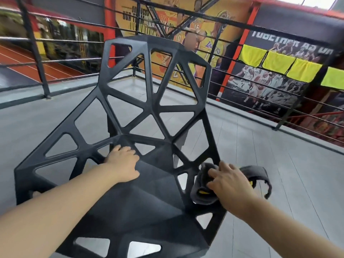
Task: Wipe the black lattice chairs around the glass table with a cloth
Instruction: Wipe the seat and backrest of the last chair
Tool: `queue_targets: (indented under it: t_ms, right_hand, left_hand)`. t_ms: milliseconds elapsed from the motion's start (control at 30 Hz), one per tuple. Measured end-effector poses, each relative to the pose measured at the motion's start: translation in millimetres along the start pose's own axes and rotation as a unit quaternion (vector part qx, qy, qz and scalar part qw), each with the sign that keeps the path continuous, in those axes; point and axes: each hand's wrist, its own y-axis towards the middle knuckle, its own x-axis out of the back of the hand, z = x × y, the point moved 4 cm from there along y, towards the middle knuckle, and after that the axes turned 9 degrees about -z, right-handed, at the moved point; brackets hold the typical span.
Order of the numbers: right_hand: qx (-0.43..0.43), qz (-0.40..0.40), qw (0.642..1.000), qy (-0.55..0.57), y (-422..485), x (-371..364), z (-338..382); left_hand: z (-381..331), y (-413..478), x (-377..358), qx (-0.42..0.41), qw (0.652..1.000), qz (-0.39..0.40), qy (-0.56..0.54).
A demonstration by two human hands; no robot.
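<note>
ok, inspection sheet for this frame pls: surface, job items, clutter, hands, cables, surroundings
Surface: grey floor under and around the chair.
Job's things: black lattice chair, seat nearest the camera, backrest away; dark grey cloth bunched on the seat's right edge, one end hanging off the side.
Clutter: nothing seen.
Grippers: left hand rests on the seat near the backrest joint, holding nothing; right hand presses the cloth onto the seat edge, fingers spread on it.
Cables: nothing seen.
Surroundings: black railing on both sides; yellow cloths draped on the right rail; basketball murals beyond.
</note>
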Motion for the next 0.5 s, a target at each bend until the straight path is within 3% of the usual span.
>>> queue_targets:
  t_ms: [133, 300, 400, 500]
  right_hand:
    - [0.026, -0.038, 0.999, -0.023, 36, -2, 4]
    - [-0.009, -0.114, 0.993, 0.01, 97, -1, -9]
    - [-0.049, -0.241, 0.969, 0.014, 137, 18, -43]
    - [-0.115, -0.415, 0.901, 0.039, 169, 51, -93]
  left_hand:
    - [6, 2, -5, 0.03, 0.999, 0.011, -0.042]
    - [-5, 11, -12, 0.018, 0.99, 0.036, -0.134]
    - [-22, 30, -12, -0.001, 0.988, 0.034, -0.148]
    - [-27, 51, -5, 0.012, 0.989, 0.007, -0.15]
